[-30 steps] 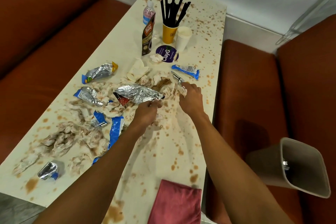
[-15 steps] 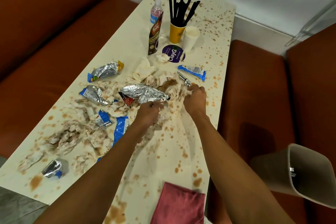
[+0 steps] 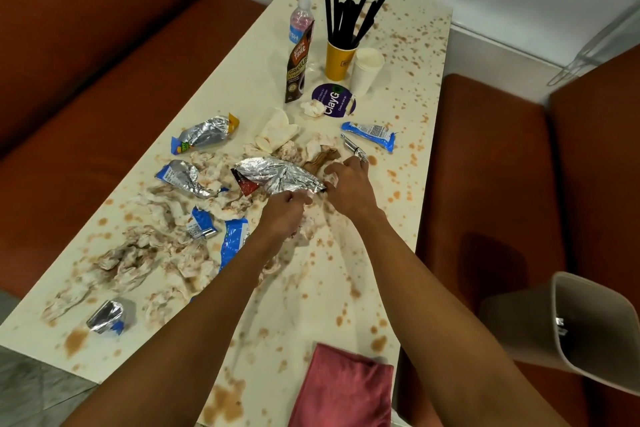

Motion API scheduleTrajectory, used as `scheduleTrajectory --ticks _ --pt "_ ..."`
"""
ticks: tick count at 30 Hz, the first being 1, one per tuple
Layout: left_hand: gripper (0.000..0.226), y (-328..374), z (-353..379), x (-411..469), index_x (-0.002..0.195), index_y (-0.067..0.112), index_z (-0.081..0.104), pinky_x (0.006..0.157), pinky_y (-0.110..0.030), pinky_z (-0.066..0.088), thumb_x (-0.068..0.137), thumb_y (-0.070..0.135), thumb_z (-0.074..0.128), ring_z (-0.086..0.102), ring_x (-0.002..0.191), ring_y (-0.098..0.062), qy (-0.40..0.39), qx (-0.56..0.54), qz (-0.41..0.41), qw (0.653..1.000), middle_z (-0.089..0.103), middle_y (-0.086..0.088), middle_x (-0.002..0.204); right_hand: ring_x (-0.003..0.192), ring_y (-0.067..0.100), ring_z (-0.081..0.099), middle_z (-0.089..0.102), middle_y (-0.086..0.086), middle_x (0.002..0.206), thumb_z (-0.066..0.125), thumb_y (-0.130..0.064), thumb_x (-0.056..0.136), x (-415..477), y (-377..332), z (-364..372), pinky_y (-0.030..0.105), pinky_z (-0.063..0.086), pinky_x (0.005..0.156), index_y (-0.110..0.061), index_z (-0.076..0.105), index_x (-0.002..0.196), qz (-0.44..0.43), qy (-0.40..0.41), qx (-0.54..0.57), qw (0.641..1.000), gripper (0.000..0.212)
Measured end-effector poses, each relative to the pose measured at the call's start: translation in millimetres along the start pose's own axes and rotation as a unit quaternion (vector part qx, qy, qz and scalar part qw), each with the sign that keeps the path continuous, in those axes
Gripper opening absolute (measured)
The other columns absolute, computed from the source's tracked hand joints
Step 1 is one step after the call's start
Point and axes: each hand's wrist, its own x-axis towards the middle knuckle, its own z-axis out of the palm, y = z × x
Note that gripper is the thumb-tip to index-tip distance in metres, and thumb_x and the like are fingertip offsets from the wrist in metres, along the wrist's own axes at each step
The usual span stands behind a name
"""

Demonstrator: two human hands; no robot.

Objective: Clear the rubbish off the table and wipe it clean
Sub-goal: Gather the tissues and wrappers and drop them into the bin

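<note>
Left hand [image 3: 284,212] pinches foil wrapper [image 3: 277,175] by its edge.

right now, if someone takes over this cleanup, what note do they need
Left hand pinches the near edge of the big foil wrapper. Right hand lies on stained tissues beside it; grip unclear.
Bin sits tilted on the seat at right, one small silvery scrap visible inside. Pink cloth lies at the table's near edge.
Done: almost nothing. Left: bin the other wrappers and tissues, then wipe the brown stains.
</note>
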Motion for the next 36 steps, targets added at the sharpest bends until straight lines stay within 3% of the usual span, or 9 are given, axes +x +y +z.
scheduleTrajectory --ticks 3,6,10,15,17,21,28,34,36 --pt "0.034 -2.3 1.0 -0.5 0.098 0.018 0.075 0.066 -0.032 0.049 0.11 0.037 0.05 0.058 0.074 -0.015 -0.004 -0.004 0.001 1.0 0.065 0.0 0.086 0.13 0.039 0.042 0.054 0.016 0.125 0.077 -0.017 0.091 -2.5 1.7 0.6 0.04 0.039 0.11 -0.014 0.074 0.118 0.003 0.006 0.009 1.0 0.027" --pt "0.035 -4.0 2.5 -3.3 0.102 0.015 0.076 0.077 -0.04 0.057 0.109 0.041 0.053 0.059 0.075 -0.018 -0.009 -0.009 -0.002 1.0 0.064 -0.001 0.083 0.124 0.038 0.049 0.055 0.017 0.12 0.076 -0.01 0.09 -9.1 4.5 -4.8 0.031 0.04 0.093 -0.013 0.076 0.108 0.02 0.0 0.037 0.999 0.018" --pt "0.04 -3.9 7.9 -8.5 0.112 0.01 0.072 0.058 -0.034 0.051 0.105 0.047 0.06 0.06 0.051 -0.017 -0.028 -0.012 0.006 1.0 0.062 -0.002 0.066 0.116 0.031 0.056 0.056 0.015 0.119 0.075 -0.01 0.09 -23.5 13.8 -20.8 0.024 0.038 0.081 -0.013 0.075 0.109 0.045 -0.009 0.075 0.996 0.019" --pt "0.031 8.3 30.0 -18.7 0.113 0.008 0.068 0.041 -0.024 0.046 0.106 0.038 0.061 0.069 0.049 -0.023 -0.038 0.033 0.03 0.998 0.074 -0.009 0.095 0.103 0.021 0.06 0.064 0.007 0.113 0.078 -0.02 0.09 -47.4 36.8 -45.5 0.002 0.03 0.073 -0.021 0.075 0.101 0.058 -0.003 0.096 0.994 0.012" --pt "0.029 13.8 43.9 -23.7 0.104 0.003 0.068 0.043 -0.027 0.047 0.106 0.032 0.062 0.073 0.061 -0.032 -0.054 0.023 0.038 0.998 0.074 -0.013 0.093 0.107 0.021 0.062 0.068 0.007 0.114 0.078 -0.024 0.09 -59.5 48.2 -56.7 0.006 0.029 0.077 -0.023 0.074 0.1 0.063 -0.004 0.105 0.993 0.011" --pt "0.025 24.5 79.0 -35.1 0.105 0.006 0.069 0.046 -0.027 0.046 0.105 0.031 0.064 0.068 0.061 -0.024 -0.077 0.065 0.066 0.993 0.076 -0.006 0.086 0.11 0.021 0.064 0.071 0.005 0.114 0.078 -0.023 0.091 -90.3 77.0 -83.4 0.024 0.044 0.088 -0.02 0.075 0.101 0.073 0.013 0.129 0.989 0.011" --pt "0.027 37.8 168.5 -68.5 0.099 0.013 0.071 0.045 -0.023 0.035 0.102 0.039 0.064 0.054 0.053 -0.024 -0.109 0.152 0.086 0.979 0.066 -0.006 0.074 0.11 0.017 0.058 0.065 -0.004 0.111 0.076 -0.028 0.093 -159.0 152.8 -131.6 0.031 0.047 0.087 -0.032 0.069 0.09 0.134 0.036 0.15 0.979 0.008" --pt "0.011 44.0 259.9 -106.5 0.096 0.019 0.071 0.059 -0.031 0.048 0.092 0.03 0.073 0.067 0.071 -0.027 -0.184 0.195 0.069 0.961 0.073 -0.008 0.089 0.108 0.021 0.063 0.071 0.001 0.105 0.077 -0.022 0.09 -223.1 232.1 -166.3 0.023 0.039 0.089 -0.023 0.074 0.093 0.195 0.066 0.134 0.969 0.005" --pt "0.02 46.2 289.2 -120.3 0.096 0.02 0.071 0.063 -0.033 0.05 0.081 0.032 0.075 0.069 0.074 -0.029 -0.21 0.213 0.065 0.952 0.075 -0.01 0.092 0.104 0.024 0.067 0.075 0.004 0.103 0.078 -0.021 0.089 -244.0 259.9 -173.8 0.026 0.047 0.093 -0.022 0.075 0.092 0.22 0.071 0.132 0.964 0.004"
